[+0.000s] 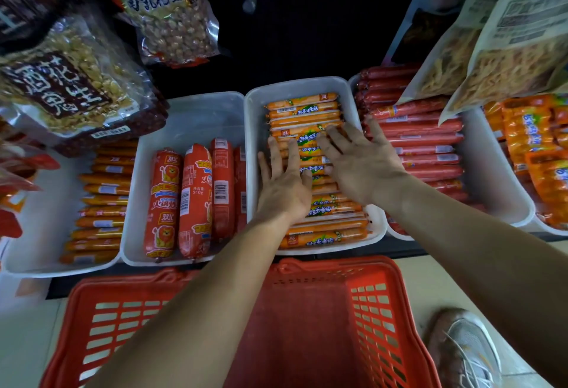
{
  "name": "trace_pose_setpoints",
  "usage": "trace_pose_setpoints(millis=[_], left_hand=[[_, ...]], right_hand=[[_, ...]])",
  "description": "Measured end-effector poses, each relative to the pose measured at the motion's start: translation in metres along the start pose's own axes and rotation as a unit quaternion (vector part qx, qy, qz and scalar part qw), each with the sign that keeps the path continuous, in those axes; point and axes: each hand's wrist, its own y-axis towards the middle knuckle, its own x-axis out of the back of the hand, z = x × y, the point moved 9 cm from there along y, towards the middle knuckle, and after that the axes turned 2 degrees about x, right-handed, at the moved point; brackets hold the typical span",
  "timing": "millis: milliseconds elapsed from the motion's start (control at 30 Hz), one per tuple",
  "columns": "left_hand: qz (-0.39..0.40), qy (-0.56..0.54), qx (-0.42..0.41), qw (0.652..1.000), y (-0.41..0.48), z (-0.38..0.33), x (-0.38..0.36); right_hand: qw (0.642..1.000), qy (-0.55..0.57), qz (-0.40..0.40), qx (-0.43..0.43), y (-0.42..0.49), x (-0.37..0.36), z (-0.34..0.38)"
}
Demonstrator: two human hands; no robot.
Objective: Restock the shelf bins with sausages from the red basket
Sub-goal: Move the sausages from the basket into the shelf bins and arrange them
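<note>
Left hand [284, 181] is down flat, fingers straight and spread, palm pressing on the orange sausages [307, 117] in the middle bin [255, 111] — nothing gripped, nothing pinched. Right hand [359, 163] lies just beside it, spread just as wide, fingertips laid across the same row a little further back. Those sausages lie crosswise in the white tray, stacked from the back wall to the front lip, green-and-yellow labels up.

At the near edge sits the red basket [372, 311], on the floor right under the shelf front. Both forearms cross above it and hide much of its bottom; its red floor shows between them.

Neighbours now. To the left, a white bin [190, 105] holds fat red sausages [196, 200] lying lengthwise. Further left is a tray of thin orange sticks [101, 203], its back end covered by a big hanging bag of nuts [67, 86]. A second nut bag [172, 28] hangs higher up.

On the right, long red sausages [424, 141] are piled high, just beside the right hand. Pale bags of dried strips [507, 49] hang in front of that pile's back corner and over the orange packs [534, 148] at the far right — they block the view there. A grey sneaker [467, 350] stands on the pale floor beside the basket's right wall.
</note>
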Motion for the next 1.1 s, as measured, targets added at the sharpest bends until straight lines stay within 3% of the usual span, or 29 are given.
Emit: trace_pose_setpoints(millis=[133, 233, 267, 333, 433, 533, 733, 867, 1100], left_hand=[[0.007, -0.032, -0.016, 0.999, -0.014, -0.001, 0.011], [0.004, -0.047, -0.055, 0.997, -0.041, -0.005, 0.02], [-0.006, -0.047, -0.073, 0.996, -0.051, -0.006, 0.025], [-0.024, -0.05, -0.099, 0.994, -0.072, -0.005, 0.038], [-0.008, -0.092, -0.073, 0.993, -0.093, 0.01, 0.05], [-0.026, -0.159, -0.033, 0.986, -0.098, 0.034, 0.063], [-0.052, -0.175, -0.02, 0.983, -0.094, 0.049, 0.068], [-0.05, -0.112, -0.055, 0.991, -0.087, 0.038, 0.07], [-0.004, 0.02, -0.096, 0.995, -0.081, 0.027, 0.052]], right_hand=[[0.993, 0.098, -0.071, 0.009, -0.014, 0.011, 0.0], [0.979, 0.113, -0.154, 0.076, -0.041, 0.03, 0.014], [0.977, 0.115, -0.143, 0.105, -0.048, 0.032, 0.023], [0.974, 0.165, -0.034, 0.151, -0.056, 0.022, 0.041], [0.955, 0.222, 0.084, 0.176, -0.06, 0.005, 0.059], [0.951, 0.242, 0.104, 0.16, -0.053, 0.001, 0.057], [0.954, 0.236, 0.126, 0.135, -0.042, -0.007, 0.054], [0.949, 0.24, 0.148, 0.138, -0.042, -0.008, 0.052], [0.96, 0.231, 0.099, 0.124, -0.042, -0.003, 0.043]])
